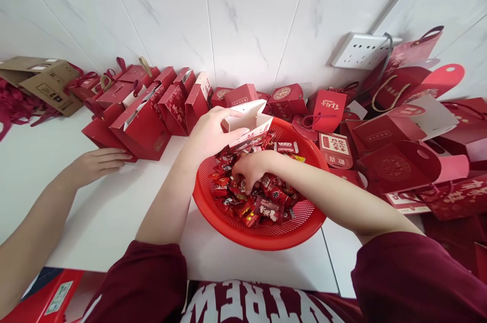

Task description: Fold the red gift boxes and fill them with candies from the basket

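My left hand (213,133) grips the edge of a small paper gift box (249,133), white inside and red outside, its open top tilted over the basket's far side. Below it is a round red plastic basket (261,242) with many wrapped candies (268,206) heaped inside. My right hand (253,168) reaches in from the right, its bent fingers closed among the candies near the middle of the heap. Some of its fingertips are hidden by wrappers.
At left, another person's hand (95,166) touches a row of red gift boxes (142,128). A brown cardboard box (53,87) stands farther left. More red boxes (395,166) crowd the right side. A white power strip (361,50) is on the tiled wall.
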Demonstrator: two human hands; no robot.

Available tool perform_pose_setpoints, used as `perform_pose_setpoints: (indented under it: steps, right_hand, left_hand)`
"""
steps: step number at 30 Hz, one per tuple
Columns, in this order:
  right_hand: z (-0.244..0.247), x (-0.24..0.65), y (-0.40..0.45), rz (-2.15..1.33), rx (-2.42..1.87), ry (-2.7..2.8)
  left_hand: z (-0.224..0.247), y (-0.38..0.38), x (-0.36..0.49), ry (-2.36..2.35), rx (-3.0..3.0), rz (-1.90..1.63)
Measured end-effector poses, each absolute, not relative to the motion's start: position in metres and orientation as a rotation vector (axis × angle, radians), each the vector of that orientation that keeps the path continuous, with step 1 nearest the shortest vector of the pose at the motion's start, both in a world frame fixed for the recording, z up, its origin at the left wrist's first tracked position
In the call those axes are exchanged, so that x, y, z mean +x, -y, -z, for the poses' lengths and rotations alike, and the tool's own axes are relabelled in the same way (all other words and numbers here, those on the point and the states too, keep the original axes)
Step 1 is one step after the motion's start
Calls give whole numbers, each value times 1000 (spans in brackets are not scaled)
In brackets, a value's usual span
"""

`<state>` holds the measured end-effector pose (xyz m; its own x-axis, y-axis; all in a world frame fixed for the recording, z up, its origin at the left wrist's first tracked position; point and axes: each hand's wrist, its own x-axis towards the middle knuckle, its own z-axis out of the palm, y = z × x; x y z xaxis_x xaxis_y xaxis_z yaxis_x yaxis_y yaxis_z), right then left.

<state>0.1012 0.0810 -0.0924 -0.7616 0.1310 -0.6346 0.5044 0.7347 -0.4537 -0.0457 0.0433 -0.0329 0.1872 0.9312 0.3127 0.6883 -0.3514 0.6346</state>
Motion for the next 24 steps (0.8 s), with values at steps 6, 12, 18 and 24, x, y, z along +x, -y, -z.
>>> perform_pose_setpoints:
  steps: [6, 12, 18, 24]
  right_hand:
    - [98, 105, -75, 841, 512, -2616]
    - [94, 102, -76, 1149, 628, -2619]
    - [105, 91, -65, 999, 751, -2695]
    - [119, 84, -61, 853, 580, -2928]
  left_hand:
    - [32, -42, -44, -1550, 2118, -927]
    - [31, -40, -43, -1545, 2124, -919]
    - [30, -40, -42, -1543, 2095, -912]
    - [31, -42, -43, -1490, 2121, -951]
